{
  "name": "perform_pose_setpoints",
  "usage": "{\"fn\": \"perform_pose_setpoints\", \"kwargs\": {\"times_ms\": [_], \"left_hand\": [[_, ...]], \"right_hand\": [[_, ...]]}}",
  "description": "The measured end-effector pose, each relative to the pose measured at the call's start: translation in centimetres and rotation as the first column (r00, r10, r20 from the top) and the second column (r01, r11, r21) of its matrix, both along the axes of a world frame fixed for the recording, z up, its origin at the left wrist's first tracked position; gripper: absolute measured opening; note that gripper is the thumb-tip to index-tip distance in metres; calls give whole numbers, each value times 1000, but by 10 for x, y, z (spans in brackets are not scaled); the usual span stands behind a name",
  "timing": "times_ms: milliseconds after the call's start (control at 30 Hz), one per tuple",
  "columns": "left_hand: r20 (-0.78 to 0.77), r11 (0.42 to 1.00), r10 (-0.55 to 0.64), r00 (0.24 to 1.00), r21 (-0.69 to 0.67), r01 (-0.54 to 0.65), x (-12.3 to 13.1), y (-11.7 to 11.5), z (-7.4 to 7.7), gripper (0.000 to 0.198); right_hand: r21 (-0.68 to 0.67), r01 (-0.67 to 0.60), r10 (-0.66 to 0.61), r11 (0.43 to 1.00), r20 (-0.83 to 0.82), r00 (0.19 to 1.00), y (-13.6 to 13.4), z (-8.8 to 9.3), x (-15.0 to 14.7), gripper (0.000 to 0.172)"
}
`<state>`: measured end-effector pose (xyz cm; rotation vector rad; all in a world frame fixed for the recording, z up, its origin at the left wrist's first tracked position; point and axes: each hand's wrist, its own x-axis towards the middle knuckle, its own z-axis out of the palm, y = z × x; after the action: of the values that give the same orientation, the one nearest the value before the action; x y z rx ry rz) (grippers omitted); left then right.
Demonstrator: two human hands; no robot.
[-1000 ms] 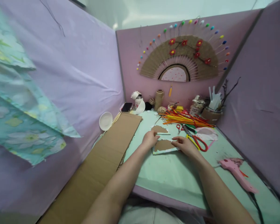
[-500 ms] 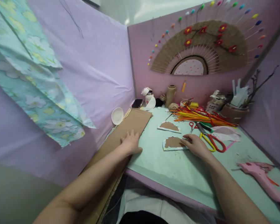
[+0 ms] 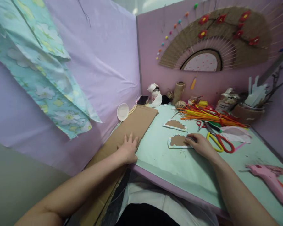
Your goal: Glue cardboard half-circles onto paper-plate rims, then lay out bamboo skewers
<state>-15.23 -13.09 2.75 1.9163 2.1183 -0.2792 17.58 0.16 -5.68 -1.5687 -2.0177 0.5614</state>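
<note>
My left hand point(image 3: 127, 150) lies on a long sheet of brown cardboard point(image 3: 141, 117) at the table's left side, fingers spread and holding nothing. My right hand point(image 3: 201, 145) has its thumb and fingers closed over the right end of a half-round cardboard piece point(image 3: 179, 140) edged with folded light floral fabric; that end is hidden under the hand. Just behind it lies a second half-round cardboard piece point(image 3: 176, 124) with the same fabric edge. To the right of my right hand are large scissors point(image 3: 223, 142) with red and yellow handles.
Small red-handled scissors point(image 3: 199, 125) and orange and yellow strips point(image 3: 209, 114) lie farther back. A pink glue gun point(image 3: 269, 179) lies at the right. A phone point(image 3: 143, 100) and twine spool point(image 3: 178, 93) are at the back. Floral fabric point(image 3: 49, 94) hangs at the left; a decorated fan point(image 3: 179, 47) is on the wall.
My left hand has slid a little along the cardboard toward me and to the left. My right hand stays at the front half-round piece. The whole view has shifted slightly.
</note>
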Motion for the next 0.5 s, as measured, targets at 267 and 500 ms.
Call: {"fn": "perform_pose_setpoints", "kwargs": {"times_ms": [267,500], "left_hand": [[-58,983,-96,994,154,103,-3,-9,16,88],[-182,972,-101,978,191,135,-28,-7,58,50]], "right_hand": [[11,10,-10,1000,-32,999,-3,6,-2,38],[91,5,-3,996,-28,1000,2,6,0,38]]}}
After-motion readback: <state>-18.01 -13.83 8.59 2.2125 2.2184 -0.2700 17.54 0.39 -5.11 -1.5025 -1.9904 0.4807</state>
